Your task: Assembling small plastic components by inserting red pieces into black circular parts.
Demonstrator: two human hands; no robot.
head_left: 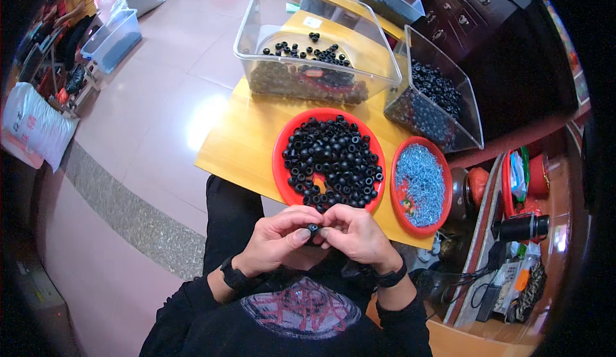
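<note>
Close to my body, my two hands meet at one small black round part (312,227) with a hole that shows a bit of shine. My left hand (280,236) pinches it between thumb and fingers. From the other side my right hand (357,234) has its thumb and fingertips closed against the same part; whether they hold a further small piece is hidden. Just beyond my fingers a red round tray (280,176) holds a heap of similar black parts (333,155). To its right, a smaller red oval tray (398,214) carries many tiny silvery metal pieces (420,180).
On the yellow table (234,132) stand a large clear bin (256,42) and a second clear bin (478,123), both with black parts inside. A dark cabinet (513,62) rises at the right, above a cluttered shelf with cables (462,277). Far left, a person (77,10) sits near white sacks.
</note>
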